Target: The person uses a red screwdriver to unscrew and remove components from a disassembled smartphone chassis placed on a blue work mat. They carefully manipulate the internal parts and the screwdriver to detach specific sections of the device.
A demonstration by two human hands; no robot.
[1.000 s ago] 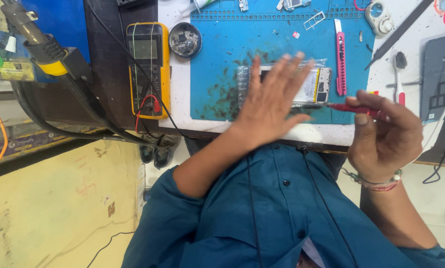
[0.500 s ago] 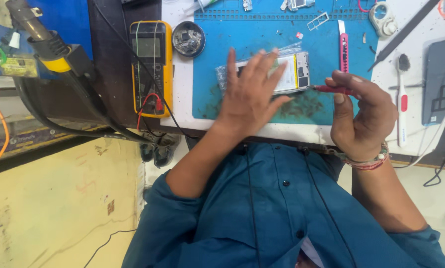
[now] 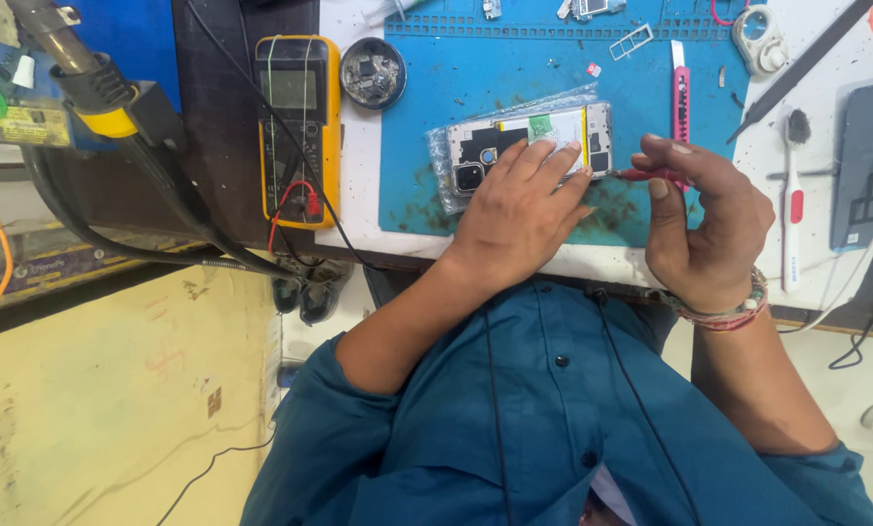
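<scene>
An opened phone [image 3: 514,141] with its back cover off lies on a clear plastic sleeve on the blue work mat [image 3: 475,68]. My left hand [image 3: 519,214] lies flat with its fingertips pressing on the phone's near edge. My right hand [image 3: 704,229] pinches a thin red-handled screwdriver [image 3: 641,174], whose tip points at the phone's right end.
A yellow multimeter [image 3: 298,127] lies left of the mat beside a round tin of small parts [image 3: 372,71]. A pink utility knife [image 3: 680,88], a white brush [image 3: 793,209] and a dark tablet [image 3: 870,161] sit to the right. A hot-air nozzle with a hose [image 3: 86,83] hangs at the far left.
My left hand slid down off the phone's middle, so more of the opened phone shows. My right hand brought the red screwdriver closer to the phone's right end.
</scene>
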